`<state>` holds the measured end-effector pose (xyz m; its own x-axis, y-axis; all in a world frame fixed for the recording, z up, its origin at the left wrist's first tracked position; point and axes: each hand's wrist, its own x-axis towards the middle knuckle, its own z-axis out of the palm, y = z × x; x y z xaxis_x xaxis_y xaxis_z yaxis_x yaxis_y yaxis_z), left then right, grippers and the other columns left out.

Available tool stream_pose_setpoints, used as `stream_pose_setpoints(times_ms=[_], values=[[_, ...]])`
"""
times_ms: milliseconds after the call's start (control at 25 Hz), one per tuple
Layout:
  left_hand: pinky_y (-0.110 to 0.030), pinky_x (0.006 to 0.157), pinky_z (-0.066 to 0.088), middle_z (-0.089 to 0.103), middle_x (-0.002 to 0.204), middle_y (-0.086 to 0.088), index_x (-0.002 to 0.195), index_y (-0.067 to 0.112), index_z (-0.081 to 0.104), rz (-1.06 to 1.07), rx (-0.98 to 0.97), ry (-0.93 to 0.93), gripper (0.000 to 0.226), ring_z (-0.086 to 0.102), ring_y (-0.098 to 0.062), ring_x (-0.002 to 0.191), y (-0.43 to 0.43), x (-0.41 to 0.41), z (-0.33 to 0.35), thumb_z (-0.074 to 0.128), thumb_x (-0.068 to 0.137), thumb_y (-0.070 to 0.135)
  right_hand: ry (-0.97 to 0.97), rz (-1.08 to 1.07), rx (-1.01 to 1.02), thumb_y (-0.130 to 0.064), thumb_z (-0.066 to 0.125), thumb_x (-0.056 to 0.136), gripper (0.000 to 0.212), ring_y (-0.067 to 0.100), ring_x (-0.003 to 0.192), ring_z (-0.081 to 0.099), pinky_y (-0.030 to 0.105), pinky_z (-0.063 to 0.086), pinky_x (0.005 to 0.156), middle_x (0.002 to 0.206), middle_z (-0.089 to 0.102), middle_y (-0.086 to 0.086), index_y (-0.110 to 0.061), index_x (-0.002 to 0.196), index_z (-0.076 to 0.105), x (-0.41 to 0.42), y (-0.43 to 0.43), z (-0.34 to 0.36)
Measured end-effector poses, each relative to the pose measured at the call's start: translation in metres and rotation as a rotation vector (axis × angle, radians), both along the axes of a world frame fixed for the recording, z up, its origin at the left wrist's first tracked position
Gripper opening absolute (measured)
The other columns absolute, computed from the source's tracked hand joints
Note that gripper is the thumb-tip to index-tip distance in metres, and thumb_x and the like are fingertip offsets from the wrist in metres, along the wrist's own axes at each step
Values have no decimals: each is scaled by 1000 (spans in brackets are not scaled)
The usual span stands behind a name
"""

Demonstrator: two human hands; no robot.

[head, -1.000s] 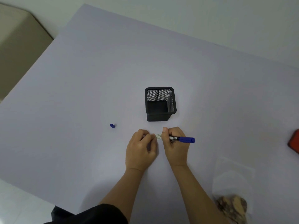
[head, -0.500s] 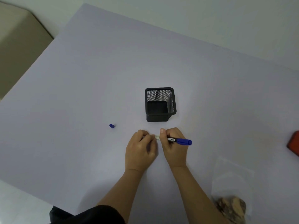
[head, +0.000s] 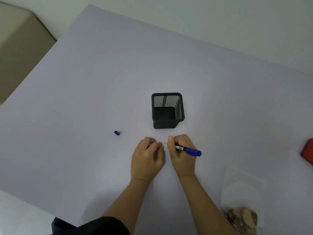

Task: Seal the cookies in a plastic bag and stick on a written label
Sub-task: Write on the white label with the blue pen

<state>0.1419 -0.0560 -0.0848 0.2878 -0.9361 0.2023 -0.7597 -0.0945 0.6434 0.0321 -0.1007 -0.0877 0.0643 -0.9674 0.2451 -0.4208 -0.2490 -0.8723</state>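
A small white label (head: 165,145) lies on the lavender table (head: 101,82), just in front of the black mesh pen holder. My left hand (head: 147,158) presses down on the label's left end with curled fingers. My right hand (head: 182,154) grips a blue marker pen (head: 188,150), its tip hidden behind my thumb at the label. The marker's blue cap (head: 116,132) lies apart to the left. A clear plastic bag (head: 243,192) with brown cookies (head: 242,217) at its bottom rests at the lower right.
The black mesh pen holder (head: 167,111) stands empty just beyond my hands. A red object (head: 308,151) sits cut off at the right edge. A beige piece of furniture (head: 17,39) stands beyond the table's left corner.
The pen's rear end has swung slightly lower and left as my right hand shifts over the label. My left hand stays on the label.
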Motion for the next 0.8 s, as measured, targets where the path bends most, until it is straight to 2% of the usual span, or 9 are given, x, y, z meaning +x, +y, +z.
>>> stream_pose_setpoints(times_ms=[400,560,640,800], values=[[-17,61,43,60,80,-4,80,8,69,-7,-11,-13,17,53,-14,69,0,0,0,59,80,21,2,-10,-19,-41,42,94,46,12,58,46,13,41,55,61,52,7,-6,65,51,1,0,0],[-19,60,46,60,80,-4,79,8,69,-14,-8,-17,20,53,-14,69,0,0,0,57,81,24,-19,-41,-14,-33,50,90,39,14,59,47,10,40,56,60,53,9,-4,64,52,1,0,3],[-18,60,45,60,80,-4,79,8,69,-16,-6,-9,21,53,-14,69,0,1,0,56,82,24,-110,-130,53,-34,52,88,35,14,60,53,11,43,54,60,54,6,-7,65,52,0,-2,7],[-13,61,41,60,83,-1,82,11,67,-13,39,9,18,54,-12,70,-1,3,5,56,82,26,-393,-344,320,-33,55,89,32,5,53,56,13,48,54,57,56,2,-10,66,53,-6,-6,26]])
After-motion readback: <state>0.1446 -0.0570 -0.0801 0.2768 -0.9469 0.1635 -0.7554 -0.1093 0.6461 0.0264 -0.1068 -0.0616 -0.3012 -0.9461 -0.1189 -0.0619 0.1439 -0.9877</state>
